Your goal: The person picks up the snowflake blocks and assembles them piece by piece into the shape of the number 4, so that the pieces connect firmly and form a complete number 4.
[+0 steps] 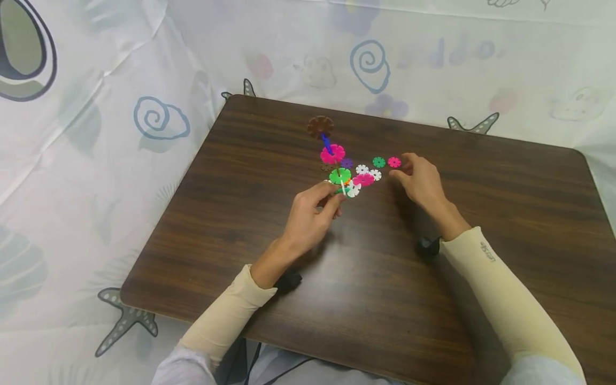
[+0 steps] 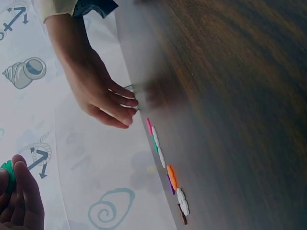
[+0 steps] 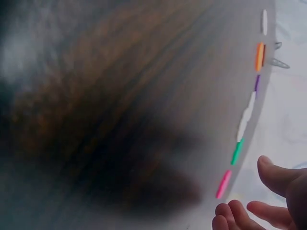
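Observation:
My left hand (image 1: pixel 310 216) pinches a chain of joined notched discs by its near end. The chain runs away from me through a lime green disc (image 1: pixel 339 175), a pink disc (image 1: pixel 332 154) and a blue one (image 1: pixel 326 143) to a brown disc (image 1: pixel 320 126). In the left wrist view, the fingers of that hand (image 2: pixel 24 196) hold a green disc (image 2: pixel 8 175). My right hand (image 1: pixel 423 182) hovers with fingers apart, holding nothing, just right of a loose pink disc (image 1: pixel 394 162). Its thumb and fingers (image 3: pixel 268 196) are spread in the right wrist view.
Loose discs lie flat on the dark wooden table (image 1: pixel 231 214): a green one (image 1: pixel 378 162), white ones (image 1: pixel 375 175), a purple one (image 1: pixel 346 163) and an orange one (image 2: pixel 172 177). A printed cloth (image 1: pixel 308 48) hangs behind the table.

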`<move>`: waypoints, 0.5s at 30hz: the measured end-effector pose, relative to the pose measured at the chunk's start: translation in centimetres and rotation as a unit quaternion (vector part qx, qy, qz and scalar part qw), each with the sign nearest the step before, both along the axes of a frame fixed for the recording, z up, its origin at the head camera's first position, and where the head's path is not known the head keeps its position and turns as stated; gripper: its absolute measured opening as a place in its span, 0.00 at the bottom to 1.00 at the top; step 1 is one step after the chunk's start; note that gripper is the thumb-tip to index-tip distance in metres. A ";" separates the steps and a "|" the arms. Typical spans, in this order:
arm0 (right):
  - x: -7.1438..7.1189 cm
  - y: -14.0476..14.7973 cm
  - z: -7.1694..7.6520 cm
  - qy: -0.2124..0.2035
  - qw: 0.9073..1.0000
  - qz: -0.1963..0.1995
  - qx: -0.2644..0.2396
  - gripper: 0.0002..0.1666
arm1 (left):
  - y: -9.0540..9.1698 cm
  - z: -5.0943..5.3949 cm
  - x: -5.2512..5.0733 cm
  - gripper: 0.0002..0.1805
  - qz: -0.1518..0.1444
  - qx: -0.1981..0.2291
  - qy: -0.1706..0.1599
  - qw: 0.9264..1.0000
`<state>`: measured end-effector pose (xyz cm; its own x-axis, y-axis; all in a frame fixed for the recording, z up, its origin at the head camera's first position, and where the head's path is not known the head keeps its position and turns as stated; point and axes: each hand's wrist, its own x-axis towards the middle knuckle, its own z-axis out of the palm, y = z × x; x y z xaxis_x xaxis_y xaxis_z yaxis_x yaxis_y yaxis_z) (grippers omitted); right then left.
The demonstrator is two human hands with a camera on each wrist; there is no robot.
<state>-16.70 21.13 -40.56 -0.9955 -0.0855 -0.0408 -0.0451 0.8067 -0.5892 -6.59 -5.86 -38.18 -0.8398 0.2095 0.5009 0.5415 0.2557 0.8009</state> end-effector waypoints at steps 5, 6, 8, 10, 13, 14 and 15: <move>-1.0 -0.1 -0.6 -0.014 1.000 0.000 0.013 0.36 | 0.0 0.0 0.1 0.05 0.002 -0.009 0.000 1.000; -1.2 -0.1 -0.7 -0.017 1.000 -0.001 0.016 0.36 | 0.0 0.1 0.1 0.05 0.002 -0.010 0.001 1.000; -1.5 -0.2 -0.9 -0.023 1.000 -0.002 0.021 0.37 | -0.1 0.0 0.1 0.05 0.003 -0.012 0.002 1.000; -1.8 -0.2 -1.1 -0.026 0.999 -0.003 0.025 0.37 | -0.1 0.0 0.1 0.05 0.002 -0.012 0.002 1.000; -2.2 -0.2 -1.2 -0.027 0.999 -0.006 0.034 0.36 | -0.1 0.0 0.1 0.05 0.001 -0.013 0.000 1.000; -2.3 -0.2 -1.2 -0.027 0.999 -0.008 0.037 0.36 | -0.1 0.0 0.1 0.06 0.000 -0.015 -0.001 1.000; -2.5 -0.1 -1.2 -0.027 0.999 -0.010 0.039 0.36 | -0.1 0.1 0.1 0.06 -0.001 -0.015 -0.002 1.000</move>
<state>-19.16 21.00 -41.80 -0.9931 -0.0601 -0.1008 0.0019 0.8508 -0.5255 -6.49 -5.93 -38.12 -0.8416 0.2258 0.4907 0.5385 0.2798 0.7948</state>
